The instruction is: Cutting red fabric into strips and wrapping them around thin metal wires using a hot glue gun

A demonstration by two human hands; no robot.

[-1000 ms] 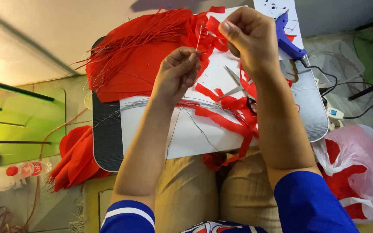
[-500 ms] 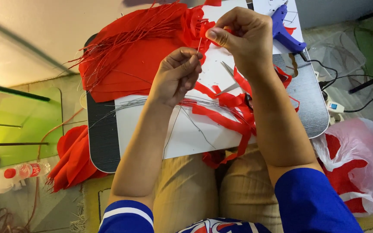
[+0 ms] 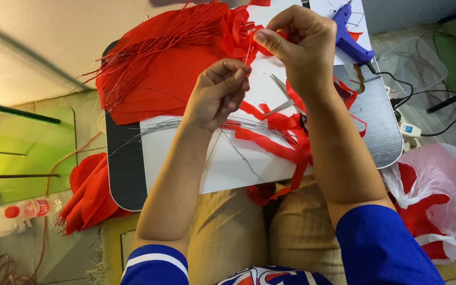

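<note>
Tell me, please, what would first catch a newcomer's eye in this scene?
The heap of bright red fabric on the board's far left, strewn with thin wires. In front, the left hand and right hand pinch a fine wire together; a blue glue gun lies far right.

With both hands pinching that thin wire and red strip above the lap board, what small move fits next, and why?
Probably a further twist of the red strip round the thin wire. The right hand pinches the strip at the wire's top, the left hand grips the wire just below, and both are raised off the white sheet, scissors lying unused.
</note>
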